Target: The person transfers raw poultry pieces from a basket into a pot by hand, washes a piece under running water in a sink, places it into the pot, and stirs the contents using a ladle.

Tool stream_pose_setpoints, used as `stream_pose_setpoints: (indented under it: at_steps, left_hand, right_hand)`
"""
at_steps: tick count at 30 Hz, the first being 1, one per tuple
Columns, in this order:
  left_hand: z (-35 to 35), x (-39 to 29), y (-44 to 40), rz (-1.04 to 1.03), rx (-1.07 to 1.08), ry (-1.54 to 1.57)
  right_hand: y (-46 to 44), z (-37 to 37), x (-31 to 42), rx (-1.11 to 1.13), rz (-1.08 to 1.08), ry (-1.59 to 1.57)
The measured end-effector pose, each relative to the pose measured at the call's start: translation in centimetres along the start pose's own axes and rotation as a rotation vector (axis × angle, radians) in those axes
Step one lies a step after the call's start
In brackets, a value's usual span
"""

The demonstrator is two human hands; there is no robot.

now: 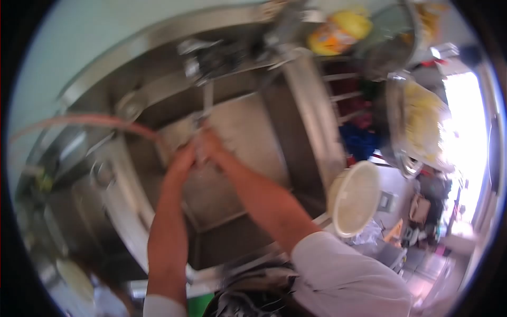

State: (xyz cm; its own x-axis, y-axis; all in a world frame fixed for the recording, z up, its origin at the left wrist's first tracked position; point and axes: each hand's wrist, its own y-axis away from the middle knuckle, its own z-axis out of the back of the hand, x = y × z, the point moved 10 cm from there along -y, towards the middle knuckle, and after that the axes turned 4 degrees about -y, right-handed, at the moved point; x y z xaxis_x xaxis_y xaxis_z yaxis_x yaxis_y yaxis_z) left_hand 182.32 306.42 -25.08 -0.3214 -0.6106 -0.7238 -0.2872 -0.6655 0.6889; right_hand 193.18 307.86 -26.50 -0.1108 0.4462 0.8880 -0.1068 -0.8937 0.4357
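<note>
Over a steel sink (237,201), both of my hands are close together beneath a stream of water (208,98) falling from the tap (198,63). My left hand (185,156) is on the left side of the stream, beside my right hand (209,141), which reaches slightly farther in. Water and motion blur smear the fingers, so their pose does not show. Whether anything small lies between the hands cannot be made out. A reddish hose (100,120) curves in from the left and ends near my left hand.
Left of the divider is a second basin (79,222). A cream-coloured tub (356,198) stands at the sink's right edge. Farther right is a large metal pot (393,124) beside pale yellow contents. A yellow container (338,34) stands at the back right.
</note>
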Motion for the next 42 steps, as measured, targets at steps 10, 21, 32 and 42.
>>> stream_pose_setpoints:
  at_steps: [10,21,32,42]
  left_hand:
    - [-3.3,1.6,3.2,0.252,-0.093,0.342]
    - [-1.1,-2.3,4.9,0.042,-0.033,0.186]
    - [-1.9,3.7,3.6,0.406,-0.061,0.451]
    - [-1.2,-1.5,2.3,-0.153,-0.33,-0.329]
  right_hand:
    - [4.5,1.8,0.0,-0.166,-0.099,-0.376]
    - [5.3,-1.3,-1.6,0.313,-0.66,-0.843]
    - [6.5,1.6,3.2,-0.137,0.061,-0.147]
    - [9.8,15.0,24.1,-0.559,0.79,0.255]
